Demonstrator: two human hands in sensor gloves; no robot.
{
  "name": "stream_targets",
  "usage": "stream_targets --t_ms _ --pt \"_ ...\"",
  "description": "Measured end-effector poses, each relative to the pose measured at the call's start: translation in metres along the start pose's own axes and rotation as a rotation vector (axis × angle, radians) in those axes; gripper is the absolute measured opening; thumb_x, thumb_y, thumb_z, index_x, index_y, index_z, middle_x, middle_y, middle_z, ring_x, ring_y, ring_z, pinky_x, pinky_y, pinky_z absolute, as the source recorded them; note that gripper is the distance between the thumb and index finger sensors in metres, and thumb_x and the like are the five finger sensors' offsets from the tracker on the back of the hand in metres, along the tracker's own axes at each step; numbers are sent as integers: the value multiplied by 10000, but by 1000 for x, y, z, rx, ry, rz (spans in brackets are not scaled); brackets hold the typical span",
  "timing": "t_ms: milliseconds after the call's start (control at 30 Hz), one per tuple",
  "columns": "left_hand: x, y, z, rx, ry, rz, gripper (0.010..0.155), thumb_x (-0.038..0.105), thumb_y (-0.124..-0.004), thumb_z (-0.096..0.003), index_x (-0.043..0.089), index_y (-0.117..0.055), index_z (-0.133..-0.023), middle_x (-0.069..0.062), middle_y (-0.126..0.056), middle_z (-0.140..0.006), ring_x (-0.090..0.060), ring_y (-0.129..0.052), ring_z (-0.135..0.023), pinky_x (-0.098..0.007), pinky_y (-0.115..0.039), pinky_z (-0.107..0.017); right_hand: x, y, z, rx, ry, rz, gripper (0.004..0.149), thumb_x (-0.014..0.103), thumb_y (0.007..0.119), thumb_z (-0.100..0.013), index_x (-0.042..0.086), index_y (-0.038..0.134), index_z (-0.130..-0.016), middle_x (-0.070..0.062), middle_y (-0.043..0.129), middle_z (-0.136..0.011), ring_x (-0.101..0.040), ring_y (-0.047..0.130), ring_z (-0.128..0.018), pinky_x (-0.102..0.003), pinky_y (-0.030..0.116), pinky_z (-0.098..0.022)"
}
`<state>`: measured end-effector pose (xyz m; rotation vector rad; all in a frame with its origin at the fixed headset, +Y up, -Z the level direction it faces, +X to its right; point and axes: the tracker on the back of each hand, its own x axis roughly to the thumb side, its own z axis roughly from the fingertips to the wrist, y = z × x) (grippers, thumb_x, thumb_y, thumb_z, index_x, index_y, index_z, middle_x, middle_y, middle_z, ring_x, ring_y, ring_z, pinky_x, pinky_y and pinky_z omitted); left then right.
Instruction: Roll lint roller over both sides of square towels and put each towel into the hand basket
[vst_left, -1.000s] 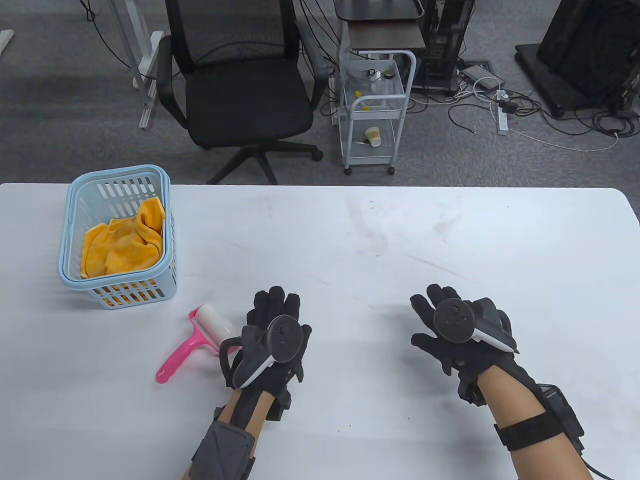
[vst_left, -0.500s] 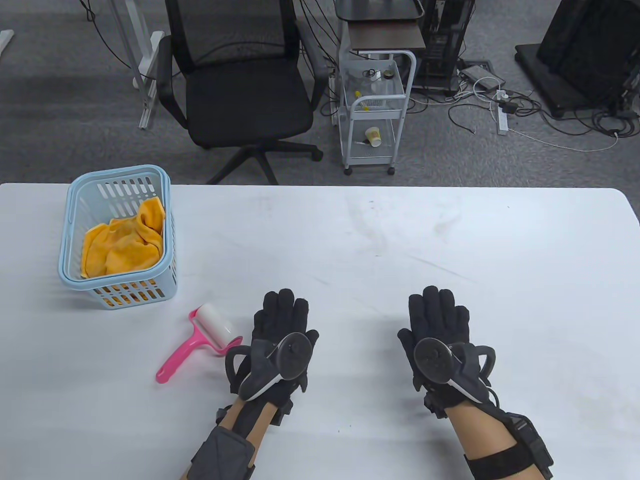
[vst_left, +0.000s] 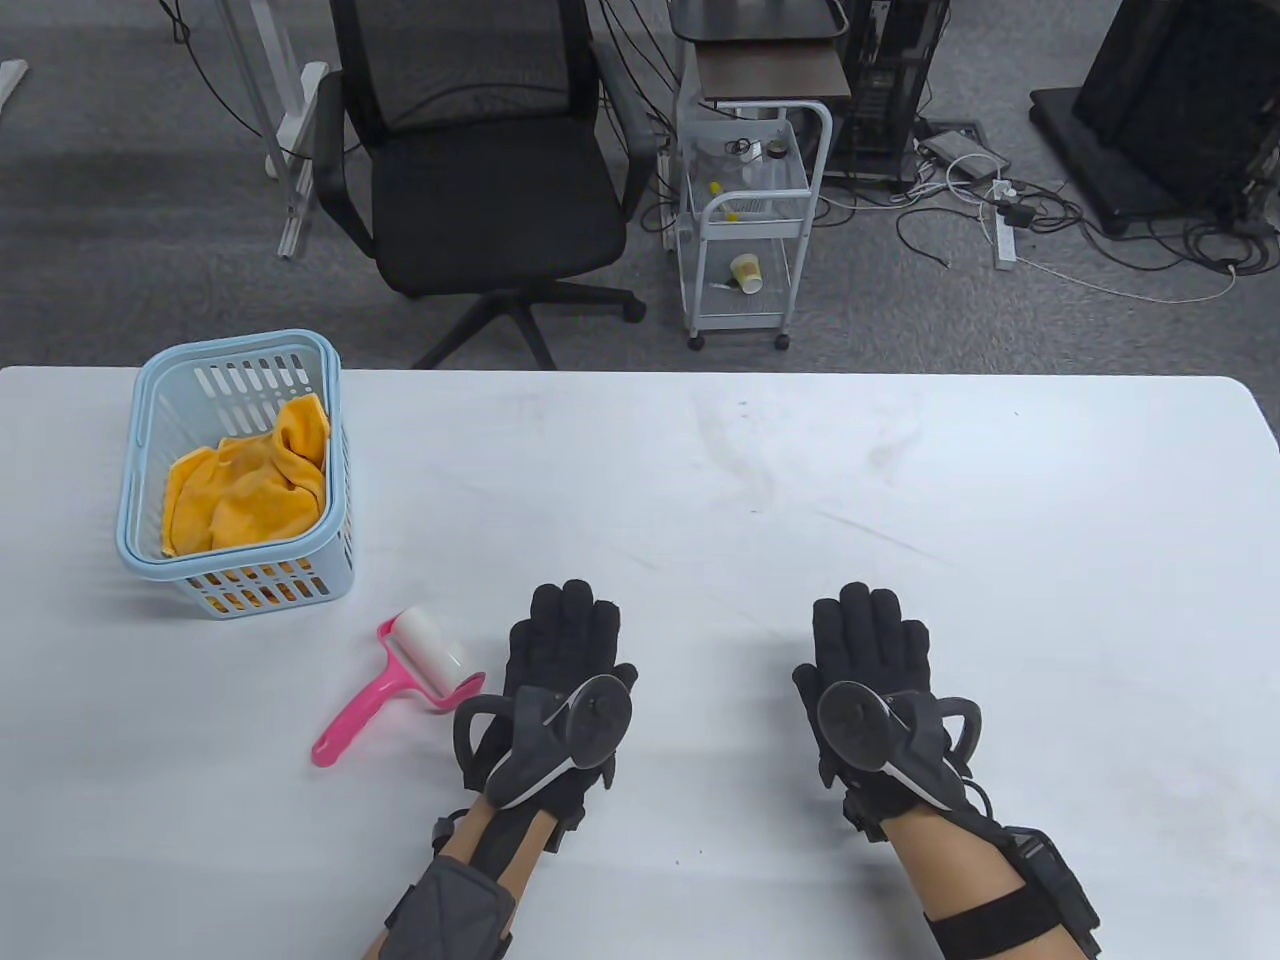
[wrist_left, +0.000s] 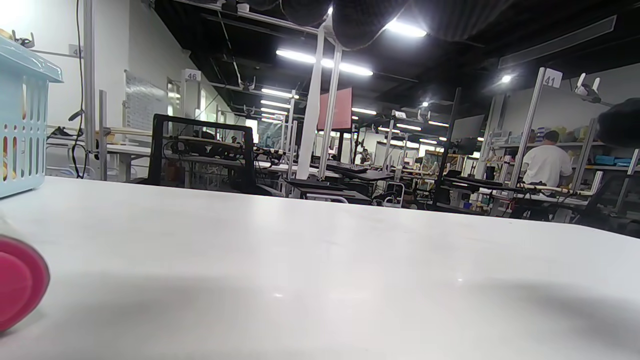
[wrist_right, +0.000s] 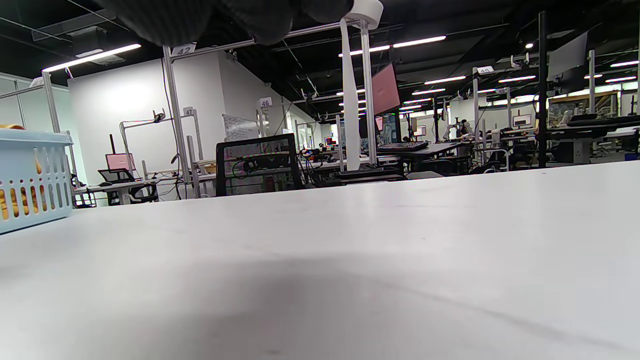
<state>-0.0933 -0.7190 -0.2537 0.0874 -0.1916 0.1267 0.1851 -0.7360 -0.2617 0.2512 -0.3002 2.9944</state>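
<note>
both hands flat and released on the tabletop (vst_left: 900, 480): left hand (vst_left: 562, 670), right hand (vst_left: 872, 668). orange towels (vst_left: 245, 480) sit in the basket (vst_left: 150, 400), roller (vst_left: 400, 680) lies just left of the left hand. no towel left out, so the task looks finished; nothing further seems called for.

This is a large lab or workshop hall set up for recording. Beyond the white desk (vst_left: 700, 480), the wrist views show rows of workstations under strip lights and a dark open ceiling, with aluminium frames carrying numbered signs such as 46 (wrist_left: 192, 75) and 41 (wrist_left: 552, 78). A person in a white shirt (wrist_left: 546, 165) works at one bench. At 12 o'clock from the desk stand an office chair (vst_left: 480, 190) and a wire cart (vst_left: 745, 220), with loose cables (vst_left: 1000, 210) on grey carpet.
</note>
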Motion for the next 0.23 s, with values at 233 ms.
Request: stream_targets --t_ms 233 --pt "2 -1 0 -8 -4 -17 584 463 -575 -536 245 -514 -1074 -93 -314 -1195 -403 -281 -1099 -580 -415 -733 0 0 0 16 -4 1 652 459 565 -551 138 407 -1096 -148 296 -1137 -409 196 -1007 -639 355 -687"
